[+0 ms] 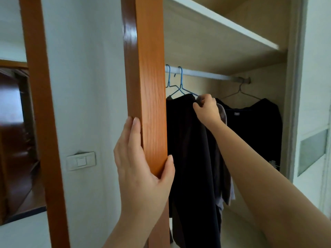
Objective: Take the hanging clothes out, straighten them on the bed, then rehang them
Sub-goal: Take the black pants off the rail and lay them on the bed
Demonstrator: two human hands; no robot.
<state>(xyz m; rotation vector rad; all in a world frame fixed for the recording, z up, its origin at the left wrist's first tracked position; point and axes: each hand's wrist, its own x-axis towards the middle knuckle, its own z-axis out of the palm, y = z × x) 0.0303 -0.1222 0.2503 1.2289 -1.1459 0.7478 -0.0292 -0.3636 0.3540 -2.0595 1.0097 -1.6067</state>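
Inside the open wardrobe a white rail (206,74) carries blue wire hangers (181,81) on the left and a grey wire hanger (240,92) on the right. A long black garment (188,140) hangs from a blue hanger. A grey garment (226,158) hangs just behind it. A black top (254,126) with a white neck label hangs on the grey hanger. My right hand (206,110) pinches the fabric at the shoulder of the grey garment, beside the black one. My left hand (141,161) grips the orange wooden door edge (145,86).
A shelf (223,24) spans the wardrobe above the rail. A white wall with a light switch (81,161) lies left of the door. Dark wooden furniture (16,122) stands at far left. A sliding panel (312,149) with frosted glass borders the wardrobe's right side.
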